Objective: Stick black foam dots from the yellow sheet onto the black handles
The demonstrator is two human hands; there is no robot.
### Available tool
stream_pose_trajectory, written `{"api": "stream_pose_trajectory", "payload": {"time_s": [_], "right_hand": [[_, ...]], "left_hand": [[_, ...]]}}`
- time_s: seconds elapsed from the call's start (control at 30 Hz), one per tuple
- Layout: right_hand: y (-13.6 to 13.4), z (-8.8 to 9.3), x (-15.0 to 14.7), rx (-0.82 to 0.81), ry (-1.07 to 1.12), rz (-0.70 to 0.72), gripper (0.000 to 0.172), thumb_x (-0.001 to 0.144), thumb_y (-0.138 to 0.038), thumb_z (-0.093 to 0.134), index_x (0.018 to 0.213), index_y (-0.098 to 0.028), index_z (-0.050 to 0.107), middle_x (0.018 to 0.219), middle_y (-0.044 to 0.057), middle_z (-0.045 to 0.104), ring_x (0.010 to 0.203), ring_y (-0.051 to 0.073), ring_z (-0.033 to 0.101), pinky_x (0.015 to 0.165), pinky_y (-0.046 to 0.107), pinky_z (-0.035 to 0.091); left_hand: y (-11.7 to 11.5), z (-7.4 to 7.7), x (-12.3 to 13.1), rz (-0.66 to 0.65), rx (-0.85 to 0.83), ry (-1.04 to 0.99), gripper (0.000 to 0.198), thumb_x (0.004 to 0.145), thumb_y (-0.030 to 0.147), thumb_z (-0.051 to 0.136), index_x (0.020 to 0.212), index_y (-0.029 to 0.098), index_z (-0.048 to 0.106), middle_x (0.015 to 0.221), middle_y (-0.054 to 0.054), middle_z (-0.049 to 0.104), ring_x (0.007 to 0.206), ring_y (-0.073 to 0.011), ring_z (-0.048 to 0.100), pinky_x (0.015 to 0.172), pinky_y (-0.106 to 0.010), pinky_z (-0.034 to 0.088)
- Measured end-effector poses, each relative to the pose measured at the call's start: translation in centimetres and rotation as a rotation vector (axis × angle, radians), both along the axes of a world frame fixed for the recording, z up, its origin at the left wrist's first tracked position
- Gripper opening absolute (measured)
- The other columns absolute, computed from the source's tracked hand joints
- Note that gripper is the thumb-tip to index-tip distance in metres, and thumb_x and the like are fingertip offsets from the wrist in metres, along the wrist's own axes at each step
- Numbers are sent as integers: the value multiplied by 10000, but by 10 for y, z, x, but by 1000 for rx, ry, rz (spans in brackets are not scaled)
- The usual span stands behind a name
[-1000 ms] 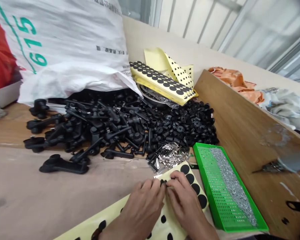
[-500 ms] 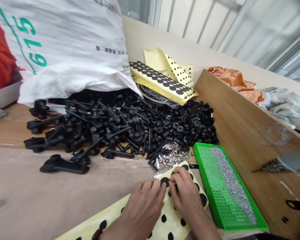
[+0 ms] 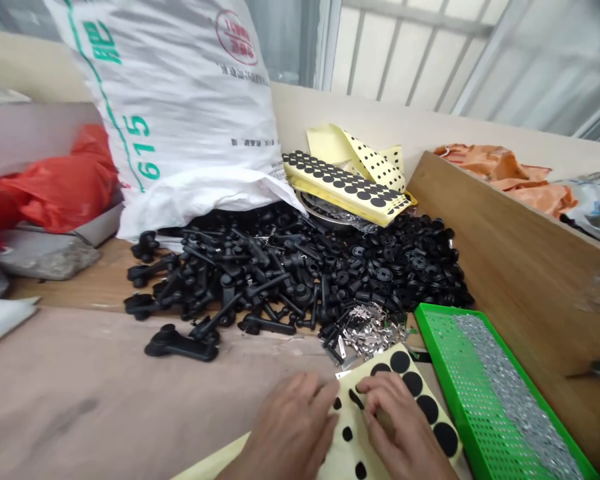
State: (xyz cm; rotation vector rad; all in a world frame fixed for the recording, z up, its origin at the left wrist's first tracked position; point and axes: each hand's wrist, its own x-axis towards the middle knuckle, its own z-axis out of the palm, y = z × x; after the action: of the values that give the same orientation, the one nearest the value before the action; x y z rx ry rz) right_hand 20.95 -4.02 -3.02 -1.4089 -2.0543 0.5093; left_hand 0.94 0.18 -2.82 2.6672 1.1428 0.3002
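A yellow backing sheet [image 3: 347, 460] carries round black stickers [image 3: 413, 383], with small black spots along its left part. My right hand [image 3: 405, 420] is above this sheet, thumb and index finger closed on a black sticker [image 3: 356, 399] that shows nearly edge-on. Slightly blurred, my left hand [image 3: 293, 430] rests at the sheet's left side. Its fingers are extended and loosely side by side, with nothing visible in them. Just beyond the sheet are small metal strips [image 3: 370, 330] in a loose heap.
Black plastic crank handles [image 3: 230, 273] and round black caps [image 3: 405, 260] are piled behind. To the right stands a green tray [image 3: 430, 340] of small metal pieces beside a wooden board [image 3: 510, 260]. A white sack [image 3: 190, 107] and more sticker sheets [image 3: 345, 180] lie farther back.
The black sticker that lay between my hands has come off the sheet into my right fingers. My left hand has drawn slightly away from it. The view has shifted left and up.
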Motion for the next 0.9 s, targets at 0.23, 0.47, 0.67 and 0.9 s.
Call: {"api": "stream_pose_trajectory", "payload": {"time_s": [0.23, 0.47, 0.67, 0.9], "right_hand": [[0, 2, 15, -236, 181, -52, 163, 835, -127, 489, 708, -230, 496, 999, 51, 666, 1025, 234, 575, 852, 342, 460], [1, -3, 20, -360, 404, -171, 143, 806, -216, 519, 663, -223, 517, 998, 79, 686, 988, 257, 610, 868, 370, 440], [-1, -2, 23, -401, 569, -274, 170, 792, -298, 562, 647, -220, 516, 1030, 86, 681, 1015, 277, 607, 885, 368, 419], [0, 11, 21, -452, 693, -320, 204, 773, -345, 610, 640, -215, 525, 1003, 88, 675, 1017, 277, 591, 860, 348, 427]], "left_hand": [[45, 36, -38, 516, -71, 380, 339, 956, 285, 333, 1201, 156, 530, 787, -104, 715, 713, -302, 699, 563, -345, 490], [45, 23, -58, 554, -93, 166, 224, 933, 329, 339, 899, 217, 530, 952, -78, 670, 910, -266, 652, 721, -336, 474], [50, 12, -73, 556, -127, -98, 268, 884, 286, 346, 1119, 205, 443, 892, -50, 668, 792, -243, 663, 639, -305, 477], [26, 9, -46, 271, -58, -187, 297, 818, 165, 388, 1088, 200, 506, 857, -43, 670, 763, -200, 672, 642, -269, 530]]}}
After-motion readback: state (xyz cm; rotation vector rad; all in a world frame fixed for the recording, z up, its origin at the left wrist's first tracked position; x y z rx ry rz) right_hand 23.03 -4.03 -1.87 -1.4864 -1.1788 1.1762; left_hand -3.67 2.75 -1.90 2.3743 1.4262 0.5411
